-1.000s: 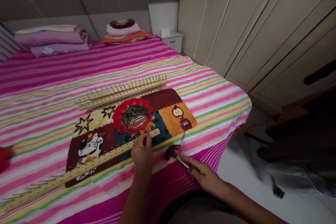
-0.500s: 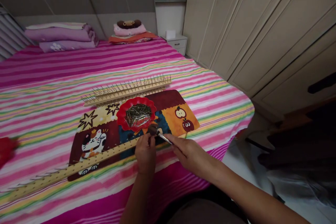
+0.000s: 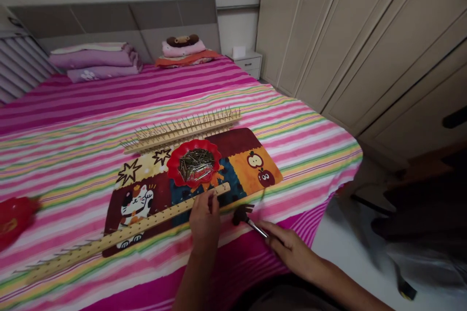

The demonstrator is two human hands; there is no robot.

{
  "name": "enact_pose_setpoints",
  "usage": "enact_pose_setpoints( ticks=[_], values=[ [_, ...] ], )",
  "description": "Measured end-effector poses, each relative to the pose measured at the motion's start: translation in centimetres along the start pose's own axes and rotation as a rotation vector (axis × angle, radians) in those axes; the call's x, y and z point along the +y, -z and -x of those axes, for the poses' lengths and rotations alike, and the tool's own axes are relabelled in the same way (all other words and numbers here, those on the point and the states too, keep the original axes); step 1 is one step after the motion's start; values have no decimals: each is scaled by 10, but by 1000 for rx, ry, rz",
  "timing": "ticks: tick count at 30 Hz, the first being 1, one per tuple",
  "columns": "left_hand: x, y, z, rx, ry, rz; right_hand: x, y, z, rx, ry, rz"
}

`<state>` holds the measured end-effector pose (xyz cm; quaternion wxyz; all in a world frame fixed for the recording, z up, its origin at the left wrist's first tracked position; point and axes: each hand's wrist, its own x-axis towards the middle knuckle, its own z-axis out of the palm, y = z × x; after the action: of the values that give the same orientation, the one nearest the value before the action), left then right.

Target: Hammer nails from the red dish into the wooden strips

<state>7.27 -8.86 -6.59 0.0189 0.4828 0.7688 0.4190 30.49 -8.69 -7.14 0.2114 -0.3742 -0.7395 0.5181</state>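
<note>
A long wooden strip [image 3: 160, 217] studded with nails lies slantwise across the patterned mat [image 3: 229, 141]. My left hand [image 3: 205, 214] is closed over the strip near its right end; whether a nail is between the fingertips is hidden. To the right, my right hand [image 3: 292, 248] grips a hammer [image 3: 258, 228] by its handle. Its metal shaft shows clearly, while the dark head is smeared by motion, apart from the strip. A red scalloped bowl [image 3: 175, 153] stands behind the strip, filled with loose nails [image 3: 197, 163].
Behind the bowl lie more wooden strips [image 3: 182, 132] bristling with upright nails. A red object [image 3: 16, 218] sits at the left. Everything rests on a striped bed [image 3: 292, 131], with folded bedding [image 3: 98, 60] at its head. Wardrobe doors [image 3: 328, 34] line the right side.
My right hand has drawn the hammer away from the strip, toward me and to the right. The strip's right end now shows. My left hand stays at the strip.
</note>
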Motion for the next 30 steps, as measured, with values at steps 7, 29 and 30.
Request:
enact_pose_setpoints(
  ticks=[7,29,30],
  values=[
    [5,41,-68,-92,16,-322,29,-7,1,13,-35,-47],
    [2,6,-135,-467,-178,-761,29,-12,-1,13,-48,-135],
    [1,5,-136,-470,-180,-757,28,-12,-1,18,-50,-135]
  ],
)
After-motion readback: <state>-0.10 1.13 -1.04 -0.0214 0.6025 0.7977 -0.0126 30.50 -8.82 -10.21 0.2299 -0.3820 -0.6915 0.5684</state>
